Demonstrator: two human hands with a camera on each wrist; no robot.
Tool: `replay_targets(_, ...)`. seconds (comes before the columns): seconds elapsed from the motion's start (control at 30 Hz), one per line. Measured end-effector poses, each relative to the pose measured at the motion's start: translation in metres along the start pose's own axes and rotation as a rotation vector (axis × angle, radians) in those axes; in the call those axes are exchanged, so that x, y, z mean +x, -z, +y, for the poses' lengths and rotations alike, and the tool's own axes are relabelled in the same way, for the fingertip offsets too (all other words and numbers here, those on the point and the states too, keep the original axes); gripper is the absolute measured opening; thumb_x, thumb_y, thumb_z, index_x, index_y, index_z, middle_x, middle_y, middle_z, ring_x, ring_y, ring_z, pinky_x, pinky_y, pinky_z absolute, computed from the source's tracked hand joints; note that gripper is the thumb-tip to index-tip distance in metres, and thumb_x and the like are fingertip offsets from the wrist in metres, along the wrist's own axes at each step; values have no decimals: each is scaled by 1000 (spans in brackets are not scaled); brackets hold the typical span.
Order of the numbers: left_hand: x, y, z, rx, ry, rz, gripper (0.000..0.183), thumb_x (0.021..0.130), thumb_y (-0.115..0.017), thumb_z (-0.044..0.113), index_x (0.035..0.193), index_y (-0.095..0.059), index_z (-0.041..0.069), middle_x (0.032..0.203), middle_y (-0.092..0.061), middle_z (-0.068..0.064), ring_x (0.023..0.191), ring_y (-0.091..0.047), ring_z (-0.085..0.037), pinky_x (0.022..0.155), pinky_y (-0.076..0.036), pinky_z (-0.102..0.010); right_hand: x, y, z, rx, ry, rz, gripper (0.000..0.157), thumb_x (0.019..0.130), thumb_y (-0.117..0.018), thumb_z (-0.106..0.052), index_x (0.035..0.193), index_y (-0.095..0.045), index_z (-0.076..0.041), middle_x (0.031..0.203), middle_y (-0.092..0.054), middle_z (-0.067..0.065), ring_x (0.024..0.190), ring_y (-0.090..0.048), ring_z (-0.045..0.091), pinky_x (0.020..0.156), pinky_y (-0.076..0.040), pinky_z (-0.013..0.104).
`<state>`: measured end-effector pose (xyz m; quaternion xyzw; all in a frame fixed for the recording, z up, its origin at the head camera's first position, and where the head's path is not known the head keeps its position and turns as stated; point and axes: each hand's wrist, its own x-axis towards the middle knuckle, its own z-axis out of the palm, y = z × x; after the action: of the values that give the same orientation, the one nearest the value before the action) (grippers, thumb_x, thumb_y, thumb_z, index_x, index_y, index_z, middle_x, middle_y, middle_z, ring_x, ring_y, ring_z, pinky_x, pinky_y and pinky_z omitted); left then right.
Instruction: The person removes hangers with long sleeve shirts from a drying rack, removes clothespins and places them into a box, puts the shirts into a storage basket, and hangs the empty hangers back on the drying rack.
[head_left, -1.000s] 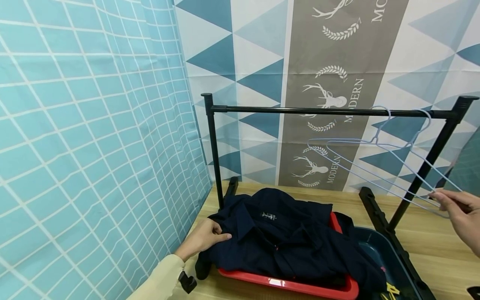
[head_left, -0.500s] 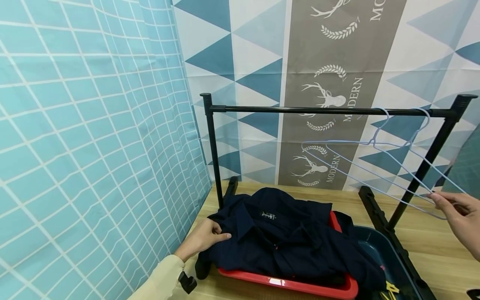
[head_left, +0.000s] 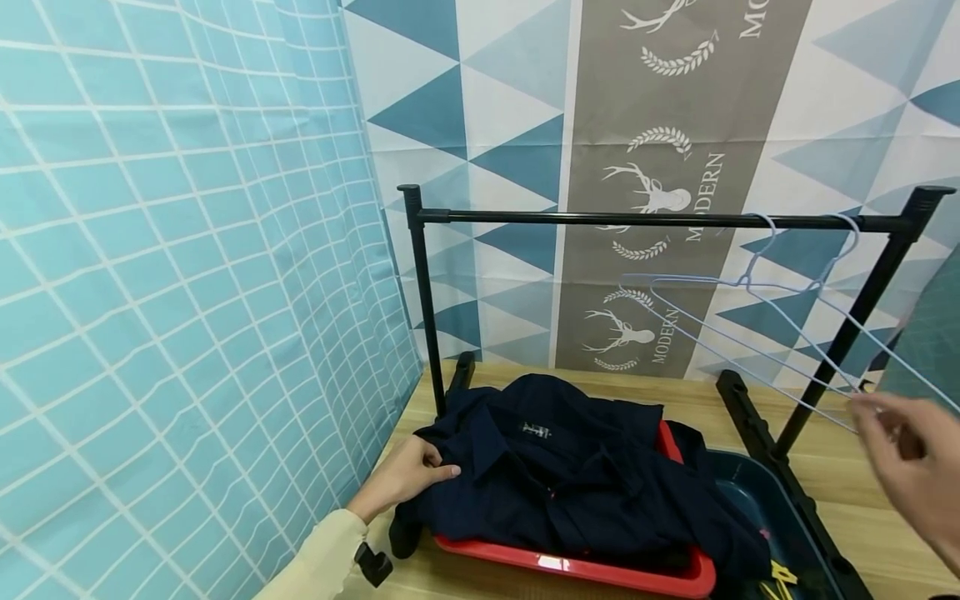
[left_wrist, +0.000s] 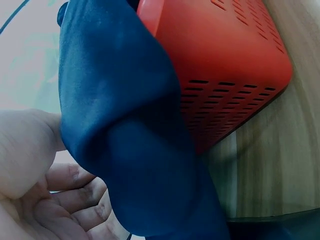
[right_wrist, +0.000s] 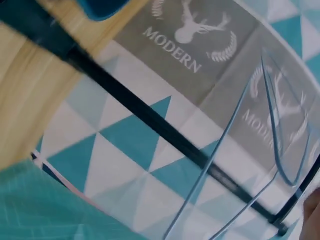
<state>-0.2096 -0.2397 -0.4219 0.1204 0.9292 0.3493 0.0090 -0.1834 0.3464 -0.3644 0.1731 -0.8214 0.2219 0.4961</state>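
A dark navy collared shirt (head_left: 570, 508) lies spread over a red basket (head_left: 553, 563), label facing up inside the collar. My left hand (head_left: 405, 471) pinches the shirt near its left shoulder, the thumb on top. In the left wrist view, dark fabric (left_wrist: 125, 100) drapes past the slotted basket wall (left_wrist: 225, 65). At the far right, my blurred right hand (head_left: 911, 458) holds the lower right corner of the nearer lavender wire hanger (head_left: 750, 282) between thumb and finger. Another wire hanger (head_left: 817, 288) hangs beside it. Only the edge of my right hand (right_wrist: 312, 215) enters the right wrist view.
A black clothes rack (head_left: 570, 217) spans the wooden table (head_left: 877, 500), and both hanger hooks sit on its bar near the right end. Beside the red basket stands a dark blue basin (head_left: 738, 479) with yellow pieces (head_left: 783, 573) at its front. Patterned sheets cover the walls behind and left.
My right hand has moved slightly down and towards me, and the nearer hanger has swung. My left hand keeps its pinch on the shirt without moving.
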Motion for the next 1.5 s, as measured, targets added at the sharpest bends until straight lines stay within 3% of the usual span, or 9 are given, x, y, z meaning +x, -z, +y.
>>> replay_targets(0.13, 1, 3, 0, 32, -16, -4, 52, 95, -77, 27, 57, -42, 19, 55, -25, 9, 49, -22, -9, 50, -24, -25, -21, -19, -18, -1, 105, -424, 17, 94, -75, -9, 110, -73, -7, 74, -55, -12, 59, -32, -4, 56, -28, 18)
replay_targets(0.27, 2, 6, 2, 52, -45, -1, 54, 95, -76, 20, 58, -38, 19, 57, -23, 9, 49, -23, -9, 50, -24, -25, -39, -42, -23, 101, -19, -913, 47, 98, -71, -40, 131, -66, -7, 70, -45, -18, 56, -38, -1, 53, -33, 24)
replay_targets(0.4, 3, 7, 4, 57, -69, 17, 55, 95, -76, 17, 59, -34, 20, 58, -20, 9, 50, -22, -9, 51, -24, -25, -50, -58, -20, 240, -107, -1144, 51, 99, -67, -44, 123, -68, 1, 68, -45, -14, 59, -42, 0, 55, -34, 25)
replay_targets(0.53, 6, 9, 5, 75, -94, 54, 56, 95, -76, 17, 61, -32, 20, 60, -18, 9, 51, -20, -8, 52, -23, -24, -51, -68, -20, 347, -82, -1115, 21, 99, -71, -31, 87, -65, -15, 66, -41, -17, 57, -42, -2, 51, -36, 23)
replay_targets(0.73, 25, 15, 30, 61, -197, 129, 53, 98, -73, 24, 64, -32, 20, 62, -19, 8, 54, -21, -7, 56, -25, -25, -20, -69, -39, 309, -47, -849, 19, 97, -74, -18, 83, -62, -24, 65, -50, -20, 51, -43, -3, 48, -39, 22)
replay_targets(0.97, 52, 1, 79, 58, -560, 196, 46, 99, -71, 20, 63, -43, 17, 60, -27, 9, 55, -28, -5, 59, -29, -24, 16, -95, -89, 334, -93, -696, 7, 96, -75, -18, 103, -76, -16, 87, -74, -11, 74, -68, 2, 64, -54, 26)
replay_targets(1.1, 59, -19, 89, 216, -706, 7, 32, 100, -71, 19, 70, -59, 16, 63, -42, 11, 58, -36, -1, 59, -33, -17, 4, -117, -114, 465, -34, -772, 14, 99, -71, -16, 112, -75, -13, 100, -76, -3, 81, -70, 4, 68, -57, 26)
replay_targets(1.27, 61, -38, 89, 423, -770, -376, 30, 100, -70, 17, 71, -60, 16, 62, -43, 11, 57, -37, 3, 59, -33, -9, -22, -141, -127, 514, 195, -1074, 22, 103, -63, -11, 122, -73, -8, 80, -66, -14, 66, -58, -5, 65, -52, 20)
replay_targets(1.5, 57, -40, 80, 552, -644, -705, 36, 95, -61, -12, 119, -78, 10, 111, -72, 9, 94, -61, 7, 79, -44, -5, -38, -146, -129, 511, 250, -1295, 34, 105, -57, -6, 138, -65, -12, 58, -44, -16, 44, -38, -6, 55, -43, 16)
